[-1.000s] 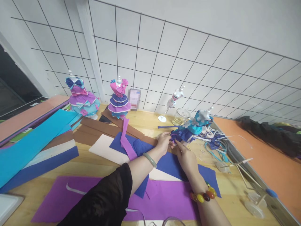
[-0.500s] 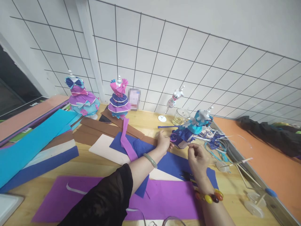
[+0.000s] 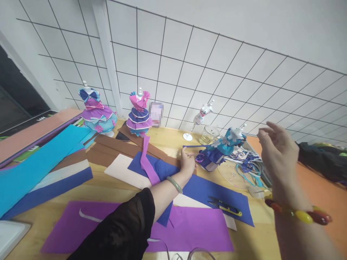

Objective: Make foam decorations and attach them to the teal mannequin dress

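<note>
My left hand (image 3: 187, 162), a green bangle at its wrist, has its fingers curled at the left edge of the dark blue skirt (image 3: 210, 159) on a small tilted mannequin with a teal top (image 3: 227, 141). A thin dark blue strip (image 3: 196, 146) sticks out leftward from the skirt, past my fingertips. Raised at the right, my right hand (image 3: 280, 155) is apart from the mannequin, its fingers loosely spread with nothing visible in them. Black-and-yellow snips (image 3: 226, 207) lie on a dark blue sheet (image 3: 197, 189).
Two dressed mannequins (image 3: 99, 112) (image 3: 139, 117) and a bare patterned one (image 3: 202, 113) stand by the gridded wall. Near them is a glass jar (image 3: 209, 135). Scraps (image 3: 251, 164) lie at the right; purple (image 3: 195, 229), turquoise (image 3: 46, 159) and brown (image 3: 101, 153) sheets cover the table.
My right hand has moved away from the skirt, up and to the right, uncovering the snips. My left hand has stayed at the skirt's left edge.
</note>
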`<state>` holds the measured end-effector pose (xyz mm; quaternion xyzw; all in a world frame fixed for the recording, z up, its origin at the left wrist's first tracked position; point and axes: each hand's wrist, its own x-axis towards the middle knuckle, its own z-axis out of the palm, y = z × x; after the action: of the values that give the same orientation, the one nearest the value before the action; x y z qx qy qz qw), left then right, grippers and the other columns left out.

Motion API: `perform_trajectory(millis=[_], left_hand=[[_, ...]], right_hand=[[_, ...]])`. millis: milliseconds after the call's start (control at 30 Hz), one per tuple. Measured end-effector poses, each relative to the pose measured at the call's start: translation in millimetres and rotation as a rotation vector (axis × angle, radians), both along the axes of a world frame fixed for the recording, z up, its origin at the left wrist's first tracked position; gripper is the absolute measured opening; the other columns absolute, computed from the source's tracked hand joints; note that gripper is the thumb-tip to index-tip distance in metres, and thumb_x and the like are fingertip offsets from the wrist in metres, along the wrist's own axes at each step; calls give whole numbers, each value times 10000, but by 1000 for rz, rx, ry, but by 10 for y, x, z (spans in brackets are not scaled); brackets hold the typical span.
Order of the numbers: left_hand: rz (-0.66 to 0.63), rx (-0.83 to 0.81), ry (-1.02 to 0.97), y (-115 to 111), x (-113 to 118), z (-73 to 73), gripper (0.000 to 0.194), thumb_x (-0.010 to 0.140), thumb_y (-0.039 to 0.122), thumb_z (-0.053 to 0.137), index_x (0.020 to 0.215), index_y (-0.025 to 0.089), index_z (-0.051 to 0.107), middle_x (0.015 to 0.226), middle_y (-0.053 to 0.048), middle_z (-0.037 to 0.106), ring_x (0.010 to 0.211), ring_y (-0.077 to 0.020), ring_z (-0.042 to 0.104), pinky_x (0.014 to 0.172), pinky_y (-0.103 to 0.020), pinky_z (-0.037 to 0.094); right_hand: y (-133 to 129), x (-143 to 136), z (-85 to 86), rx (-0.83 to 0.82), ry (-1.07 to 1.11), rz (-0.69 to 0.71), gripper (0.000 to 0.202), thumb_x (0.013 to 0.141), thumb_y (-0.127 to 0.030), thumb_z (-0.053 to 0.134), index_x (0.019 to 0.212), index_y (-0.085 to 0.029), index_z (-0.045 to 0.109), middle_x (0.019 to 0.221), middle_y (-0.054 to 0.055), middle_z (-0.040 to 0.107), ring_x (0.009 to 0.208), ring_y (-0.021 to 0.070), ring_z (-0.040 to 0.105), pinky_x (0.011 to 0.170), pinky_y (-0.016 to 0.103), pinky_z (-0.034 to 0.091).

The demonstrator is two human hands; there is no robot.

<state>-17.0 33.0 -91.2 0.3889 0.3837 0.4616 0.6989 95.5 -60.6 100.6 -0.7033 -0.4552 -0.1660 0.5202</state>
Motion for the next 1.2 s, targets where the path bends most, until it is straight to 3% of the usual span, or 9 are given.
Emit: perform_trajectory(millis=[133,267,400,600,933,1200], left_hand=[[33,14,13,18,7,-10,516,736,85,418,1212,245,299,997,-53,534,310,8,408,290,-146,296],[21,-8,-21,12,-5,2,506,744,102,430,1212,247,301,1002,-54,534,323,12,412,293,-134,288],[-11,-7,-49,-9,-29,22,498,748,117,444,1206,258,309,1002,-51,541,330,0,428,289,-143,285],[-42,-5,-17,-20,-23,27,522,738,120,441,1215,252,275,1004,-53,533,334,-3,438,289,-144,295],[-182,-70,-52,-91,-42,132,571,699,144,486,1222,221,272,736,22,518,347,-41,443,312,-156,312],[-106,-98,-153,-53,-36,101,598,678,160,532,1215,234,280,831,1,522,382,-21,457,339,-147,317]], right_hand=[[154,-14,223,-295,-92,123,380,790,-376,499,1134,-230,563,1027,67,641,864,172,596,722,291,458],[220,-55,264,-428,-104,150,330,787,-391,489,1009,-194,634,889,54,682,749,175,619,619,260,464],[224,-58,279,-437,-161,94,299,766,-396,499,893,-178,658,738,43,678,684,175,612,600,256,458],[233,65,350,-432,-159,40,266,738,-387,531,856,-193,669,727,33,675,656,161,596,593,250,436],[267,204,513,-366,-187,-10,276,748,-385,514,872,-204,682,756,35,679,637,159,574,573,270,413],[241,95,530,-347,-207,23,268,752,-377,516,887,-210,675,827,42,684,786,201,615,678,302,447]])
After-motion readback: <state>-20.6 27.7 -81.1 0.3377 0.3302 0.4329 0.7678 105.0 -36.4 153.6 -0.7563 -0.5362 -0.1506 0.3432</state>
